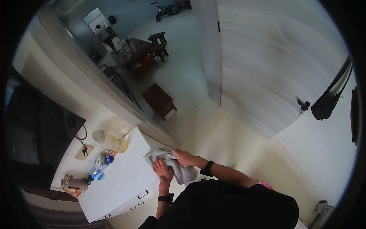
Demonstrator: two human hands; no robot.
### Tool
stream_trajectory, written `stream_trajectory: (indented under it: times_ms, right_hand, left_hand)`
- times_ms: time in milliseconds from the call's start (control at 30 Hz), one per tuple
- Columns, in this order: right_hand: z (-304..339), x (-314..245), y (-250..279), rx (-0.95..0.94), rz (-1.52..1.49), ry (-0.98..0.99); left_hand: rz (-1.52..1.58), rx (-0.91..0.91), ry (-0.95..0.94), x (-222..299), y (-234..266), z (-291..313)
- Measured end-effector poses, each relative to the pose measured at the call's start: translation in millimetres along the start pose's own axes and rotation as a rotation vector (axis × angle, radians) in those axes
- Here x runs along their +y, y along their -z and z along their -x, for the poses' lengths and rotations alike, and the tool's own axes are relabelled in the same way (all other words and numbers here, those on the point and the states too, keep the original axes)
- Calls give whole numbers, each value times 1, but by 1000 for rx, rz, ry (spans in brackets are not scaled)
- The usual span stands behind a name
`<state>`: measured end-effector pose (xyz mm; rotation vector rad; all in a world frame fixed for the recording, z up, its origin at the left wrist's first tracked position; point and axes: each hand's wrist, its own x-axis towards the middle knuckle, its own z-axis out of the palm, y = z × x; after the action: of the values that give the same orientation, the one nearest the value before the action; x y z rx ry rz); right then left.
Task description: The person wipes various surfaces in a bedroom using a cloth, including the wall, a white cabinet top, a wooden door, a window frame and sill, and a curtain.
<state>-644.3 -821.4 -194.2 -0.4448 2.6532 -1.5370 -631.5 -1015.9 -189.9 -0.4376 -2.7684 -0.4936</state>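
A crumpled light grey towel hangs in front of me beside the near right corner of a white cabinet. My right hand grips the towel's upper right part, its fingers partly hidden in the folds. My left hand holds the left side of it, fingers laid over the fabric and the thumb side toward the other hand. Both hands are close together, just off the cabinet's edge. Dark bands circle both wrists.
Along the cabinet's wall side stand a large clear jug with yellowish contents, small bottles and packets, and a grey-brown tumbler. A black television hangs above. An open door stands right; beyond the doorway are wooden furniture and a person.
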Motion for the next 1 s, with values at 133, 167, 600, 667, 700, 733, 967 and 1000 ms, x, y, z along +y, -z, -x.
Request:
stream_trajectory:
  times_ms: [133,167,600,667,700,733,967,1000]
  right_hand:
    - [31,31,80,-1,-58,62]
    - [41,31,102,-12,-8,47]
    - [179,157,329,505,-125,-231]
    - [195,170,365,795,-90,-171]
    - [207,164,391,889,23,-126]
    - [211,153,419,974,121,-108]
    - [208,35,603,1424,693,-72]
    - [204,32,623,1512,1031,-3]
  left_hand:
    - [746,-352,186,63,-50,-13]
    - [698,-434,169,74,-61,-14]
    - [677,-634,-384,343,-160,-155]
    - [829,-606,-493,393,-182,-198]
    - [905,-683,-510,435,-172,-218]
    - [929,-575,-673,466,-174,-242]
    - [1152,-92,-1214,666,-78,-368]
    - [1187,60,-1279,687,-69,-380]
